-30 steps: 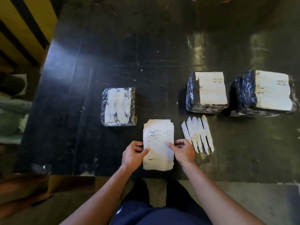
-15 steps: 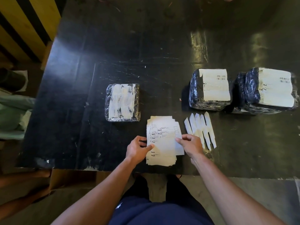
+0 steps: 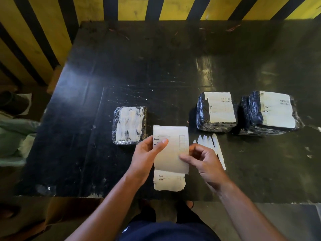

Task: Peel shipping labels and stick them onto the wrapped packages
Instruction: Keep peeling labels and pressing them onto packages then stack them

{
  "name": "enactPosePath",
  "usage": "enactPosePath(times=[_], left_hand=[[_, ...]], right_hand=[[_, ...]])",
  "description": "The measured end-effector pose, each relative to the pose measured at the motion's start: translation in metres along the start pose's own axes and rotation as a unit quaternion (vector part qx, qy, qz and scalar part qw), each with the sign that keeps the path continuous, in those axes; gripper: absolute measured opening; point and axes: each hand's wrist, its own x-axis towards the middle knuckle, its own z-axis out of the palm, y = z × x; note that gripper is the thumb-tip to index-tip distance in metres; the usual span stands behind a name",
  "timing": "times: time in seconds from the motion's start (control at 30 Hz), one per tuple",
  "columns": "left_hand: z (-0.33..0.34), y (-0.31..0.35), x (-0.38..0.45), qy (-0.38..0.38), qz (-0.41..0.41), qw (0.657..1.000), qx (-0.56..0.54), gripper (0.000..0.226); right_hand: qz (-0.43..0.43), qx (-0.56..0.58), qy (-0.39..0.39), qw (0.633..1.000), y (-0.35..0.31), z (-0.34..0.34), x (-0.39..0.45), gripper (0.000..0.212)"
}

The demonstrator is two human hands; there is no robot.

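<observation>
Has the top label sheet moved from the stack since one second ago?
Yes. The top label sheet now sits higher, toward the packages, held up by both hands, left and right; the stack remains on the table.

Printed text on the white paper label sheet: too blurred to read.
Stack of white labels: upper part hidden behind the held sheet.
White pointed backing strips: partly covered by the right hand.
Black surface: right end cut off by the frame.
</observation>
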Motion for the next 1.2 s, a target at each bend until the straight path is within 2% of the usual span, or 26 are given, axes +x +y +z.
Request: enactPosePath(times=[0.1, 0.23, 0.3, 0.7, 1.2], left_hand=[[0.004, 0.024, -0.011, 0.019, 0.059, 0.998, 0.022, 0.035], [0.003, 0.041, -0.020, 0.012, 0.077, 0.996, 0.033, 0.035], [0.003, 0.045, -0.024, 0.012, 0.082, 0.996, 0.033, 0.036], [0.002, 0.056, -0.032, 0.013, 0.082, 0.996, 0.023, 0.035], [0.006, 0.055, -0.035, -0.004, 0.050, 0.999, 0.004, 0.043]], right_hand=[[-0.057, 0.009, -0.016, 0.998, -0.024, 0.001, -0.009, 0.007], [-0.129, 0.065, -0.013, 0.989, -0.062, -0.006, -0.013, 0.023], [-0.147, 0.065, -0.020, 0.987, -0.079, -0.009, -0.012, 0.024], [-0.149, 0.040, -0.039, 0.987, -0.096, -0.009, -0.013, 0.014], [-0.149, 0.072, -0.060, 0.984, -0.096, -0.008, -0.020, 0.014]])
